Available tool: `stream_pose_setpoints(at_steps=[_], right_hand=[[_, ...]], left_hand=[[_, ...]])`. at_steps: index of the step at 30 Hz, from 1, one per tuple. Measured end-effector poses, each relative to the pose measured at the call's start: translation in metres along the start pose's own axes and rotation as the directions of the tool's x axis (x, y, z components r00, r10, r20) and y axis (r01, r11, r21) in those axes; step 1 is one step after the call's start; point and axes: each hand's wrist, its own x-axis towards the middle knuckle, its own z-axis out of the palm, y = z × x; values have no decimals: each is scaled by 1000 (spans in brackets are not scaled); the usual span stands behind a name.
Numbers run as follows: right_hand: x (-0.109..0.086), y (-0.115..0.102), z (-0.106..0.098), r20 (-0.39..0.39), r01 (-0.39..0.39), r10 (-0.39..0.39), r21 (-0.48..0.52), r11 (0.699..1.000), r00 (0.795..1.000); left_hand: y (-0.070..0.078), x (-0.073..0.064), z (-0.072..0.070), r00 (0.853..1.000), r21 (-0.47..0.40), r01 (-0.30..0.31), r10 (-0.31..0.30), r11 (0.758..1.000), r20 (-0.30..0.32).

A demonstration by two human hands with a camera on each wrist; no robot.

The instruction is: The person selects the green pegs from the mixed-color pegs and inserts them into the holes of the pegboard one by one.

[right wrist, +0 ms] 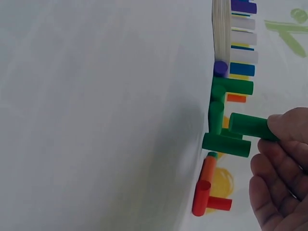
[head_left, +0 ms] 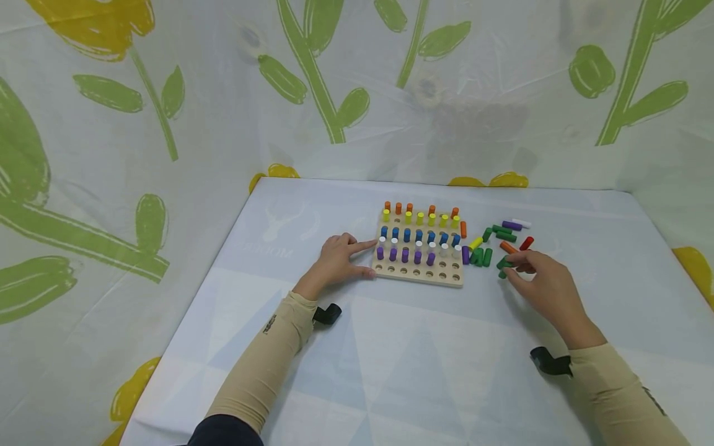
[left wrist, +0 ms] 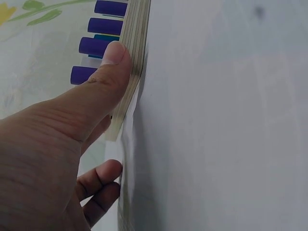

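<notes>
Wooden pegboard [head_left: 423,278] sits against my spread left hand [head_left: 336,260], seemingly for steadiness, while my right hand [head_left: 542,282] pinches a green peg [right wrist: 249,125].

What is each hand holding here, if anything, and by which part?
The right hand pinches a green peg by one end. The left hand touches the pegboard at its left end; no clear grip shows.

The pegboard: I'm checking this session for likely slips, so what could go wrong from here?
The right hand pinches a green peg near one end, so it might twist or slip. Loose green pegs lie close by and could roll if brushed. The left hand touches the left side of the pegboard; a push might shift it and jostle the upright purple pegs.
</notes>
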Motion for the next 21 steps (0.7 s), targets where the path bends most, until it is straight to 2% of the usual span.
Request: stream_pose_setpoints(at_steps=[21], right_hand=[[9,-19,16,42,24,-24,17,1000,999]], left_hand=[[-1,1,2,1000,-16,19,-19,1000,2]])
